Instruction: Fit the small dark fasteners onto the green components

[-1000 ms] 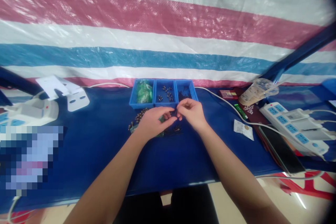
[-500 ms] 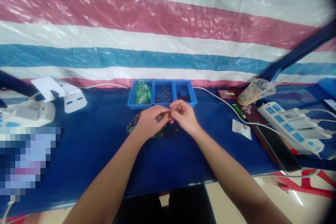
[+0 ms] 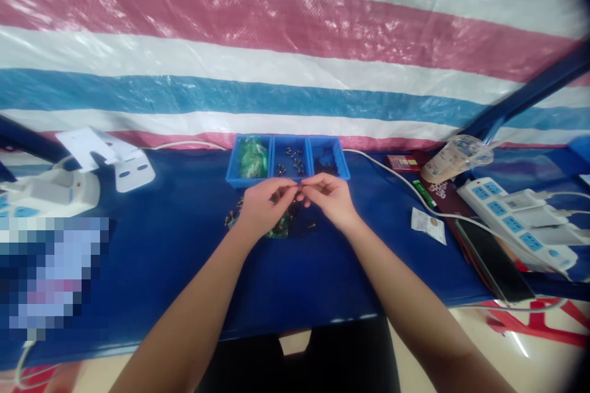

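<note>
Hands: our left hand (image 3: 264,207) and right hand (image 3: 332,199) meet mid-frame, fingers pinched closed; we cannot tell on what.
Heap: small brass-and-dark metal parts (image 3: 229,218), glinting, loose around our left hand.

Striped plastic sheeting (image 3: 295,96), red, white and blue, hangs behind the table (image 3: 184,282); wrinkled, shiny with pale glare. Tabletop dark blue, a soft sheen along its near edge. Dark blue metal post (image 3: 530,92) slants up at right; another bar (image 3: 25,140) at left. Floor (image 3: 498,350) pale beige; red frame (image 3: 548,321) stands on it, lower right.
</note>
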{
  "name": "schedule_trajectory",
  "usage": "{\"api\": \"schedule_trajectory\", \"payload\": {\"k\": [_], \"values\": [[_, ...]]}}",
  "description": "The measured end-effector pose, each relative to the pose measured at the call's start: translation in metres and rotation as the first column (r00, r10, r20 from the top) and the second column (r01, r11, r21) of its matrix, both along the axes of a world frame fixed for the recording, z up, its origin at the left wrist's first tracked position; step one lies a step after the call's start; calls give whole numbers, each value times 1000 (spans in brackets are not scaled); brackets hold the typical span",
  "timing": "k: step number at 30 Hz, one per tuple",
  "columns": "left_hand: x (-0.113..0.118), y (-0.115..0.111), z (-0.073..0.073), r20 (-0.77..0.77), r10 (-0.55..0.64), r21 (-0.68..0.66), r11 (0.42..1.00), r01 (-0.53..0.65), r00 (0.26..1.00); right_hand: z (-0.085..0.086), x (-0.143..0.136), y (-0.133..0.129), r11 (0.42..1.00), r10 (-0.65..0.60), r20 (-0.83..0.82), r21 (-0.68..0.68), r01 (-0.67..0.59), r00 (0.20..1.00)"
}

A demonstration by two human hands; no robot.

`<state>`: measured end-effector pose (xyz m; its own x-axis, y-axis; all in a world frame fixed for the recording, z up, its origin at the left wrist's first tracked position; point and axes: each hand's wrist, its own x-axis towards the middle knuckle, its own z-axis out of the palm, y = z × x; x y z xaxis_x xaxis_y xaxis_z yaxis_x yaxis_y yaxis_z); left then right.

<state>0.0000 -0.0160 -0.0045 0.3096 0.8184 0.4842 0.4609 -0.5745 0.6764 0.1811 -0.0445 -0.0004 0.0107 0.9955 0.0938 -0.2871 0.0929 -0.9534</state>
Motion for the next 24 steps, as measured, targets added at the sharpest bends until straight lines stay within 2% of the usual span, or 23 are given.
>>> {"api": "schedule_trajectory", "payload": {"k": [7,18,24], "values": [[1,-2,5,20,-15,13,1000,14,1000,-1,-2,-1,999,-33,65,-22,35,997],[-2,1,3,-40,-10,41,999,11,999,-3,-1,-1,995,-96,108,50,91,989],[-2,3,-1,-72,-3,33,999,6,997,-3,-1,-1,995,-83,115,61,76,990]]}}
